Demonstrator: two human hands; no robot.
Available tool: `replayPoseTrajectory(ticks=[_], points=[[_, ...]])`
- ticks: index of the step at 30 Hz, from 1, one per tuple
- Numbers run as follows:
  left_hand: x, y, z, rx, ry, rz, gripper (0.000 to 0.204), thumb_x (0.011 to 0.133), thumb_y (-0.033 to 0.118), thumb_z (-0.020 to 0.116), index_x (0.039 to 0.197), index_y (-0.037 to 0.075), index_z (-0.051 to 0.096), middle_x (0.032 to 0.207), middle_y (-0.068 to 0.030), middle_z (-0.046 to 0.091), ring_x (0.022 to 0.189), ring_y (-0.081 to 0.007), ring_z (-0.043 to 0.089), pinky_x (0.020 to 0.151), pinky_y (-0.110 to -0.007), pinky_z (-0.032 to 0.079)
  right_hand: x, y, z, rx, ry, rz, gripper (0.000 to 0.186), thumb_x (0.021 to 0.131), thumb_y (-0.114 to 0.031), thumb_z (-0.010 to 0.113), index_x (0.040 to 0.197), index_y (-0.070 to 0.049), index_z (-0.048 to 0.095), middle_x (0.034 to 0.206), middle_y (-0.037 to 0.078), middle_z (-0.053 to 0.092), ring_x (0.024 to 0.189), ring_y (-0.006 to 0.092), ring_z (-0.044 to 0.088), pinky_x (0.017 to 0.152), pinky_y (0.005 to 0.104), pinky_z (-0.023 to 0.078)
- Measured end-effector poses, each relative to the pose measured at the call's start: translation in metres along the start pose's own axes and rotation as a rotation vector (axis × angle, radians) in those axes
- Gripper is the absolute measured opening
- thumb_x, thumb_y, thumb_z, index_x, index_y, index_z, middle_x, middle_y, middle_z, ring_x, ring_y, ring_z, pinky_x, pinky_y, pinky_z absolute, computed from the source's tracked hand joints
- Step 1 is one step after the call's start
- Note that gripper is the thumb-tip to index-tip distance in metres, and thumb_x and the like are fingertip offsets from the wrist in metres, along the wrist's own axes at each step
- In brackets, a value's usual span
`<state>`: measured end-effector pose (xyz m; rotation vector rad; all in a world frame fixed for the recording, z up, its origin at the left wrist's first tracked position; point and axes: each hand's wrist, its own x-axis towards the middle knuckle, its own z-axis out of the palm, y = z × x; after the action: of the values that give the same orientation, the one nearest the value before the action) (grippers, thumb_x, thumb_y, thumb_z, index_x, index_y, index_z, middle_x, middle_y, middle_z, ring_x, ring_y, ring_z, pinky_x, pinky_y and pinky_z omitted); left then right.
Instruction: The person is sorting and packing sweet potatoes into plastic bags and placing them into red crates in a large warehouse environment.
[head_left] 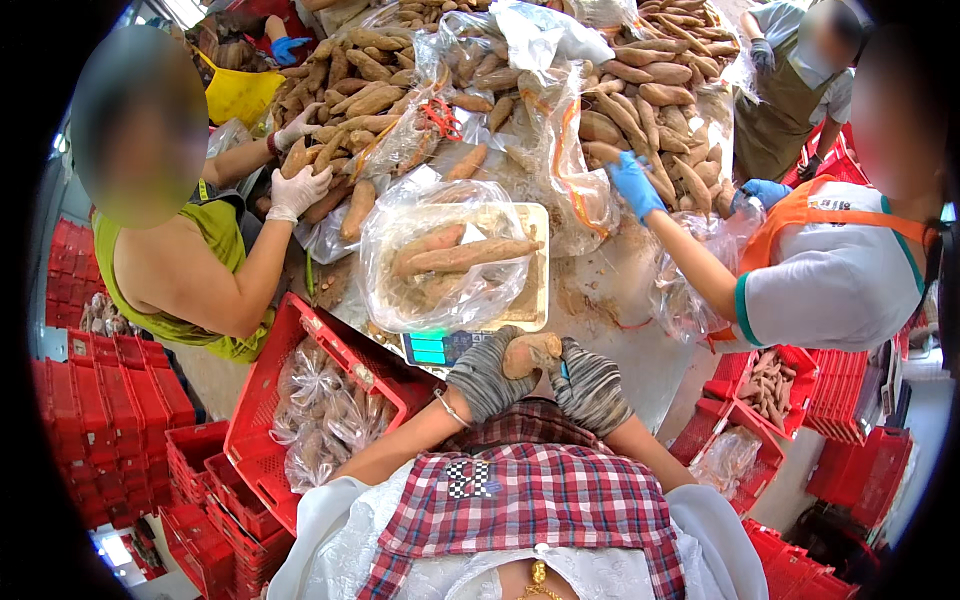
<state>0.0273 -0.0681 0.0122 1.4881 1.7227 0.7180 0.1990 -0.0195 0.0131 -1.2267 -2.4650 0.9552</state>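
Note:
My left hand [485, 375], in a grey striped glove, grips a short, knobbly sweet potato [530, 355]. My right hand [585, 385], gloved alike, is closed at the potato's right end, around a small blue item that I cannot make out. Just beyond my hands is a digital scale [535, 280] with a lit display. A clear plastic bag [390, 295] lies open on it, with long sweet potatoes [470, 255] inside.
Sweet potato heaps and plastic bags cover the far steel table [635, 300]. Co-workers stand left [180, 280] and right [820, 280], others behind. A red crate [255, 420] of bagged potatoes is at my left; more crates [780, 390] are at right and stacked around [100, 410].

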Motion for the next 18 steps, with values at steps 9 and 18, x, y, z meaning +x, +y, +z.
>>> replayPoseTrajectory(ticks=[9,18], points=[[0.0,0.014,-0.009,0.038,-0.076,0.142,0.036,0.072,0.024,0.065,0.099,0.002,0.054,0.082,-0.0178,0.061,0.077,-0.0341,0.061,0.069,-0.038,0.048,0.002,0.027,0.016,0.006,0.011,0.026,0.028,0.078,-0.02,0.051,0.098,-0.001,0.051,0.071,0.022,0.059,0.068,0.039,0.058,0.062,0.0473,0.045],[-0.001,0.01,-0.016,-0.098,0.088,0.254,0.039,0.069,0.02,0.073,0.099,0.005,0.054,0.086,-0.0116,0.062,0.08,-0.0243,0.062,0.071,-0.033,0.05,-0.002,0.169,0.08,-0.143,-0.059,0.416,0.036,0.084,-0.031,0.043,0.098,-0.001,0.057,0.091,0.025,0.06,0.084,0.0394,0.058,0.076,0.0472,0.045]])
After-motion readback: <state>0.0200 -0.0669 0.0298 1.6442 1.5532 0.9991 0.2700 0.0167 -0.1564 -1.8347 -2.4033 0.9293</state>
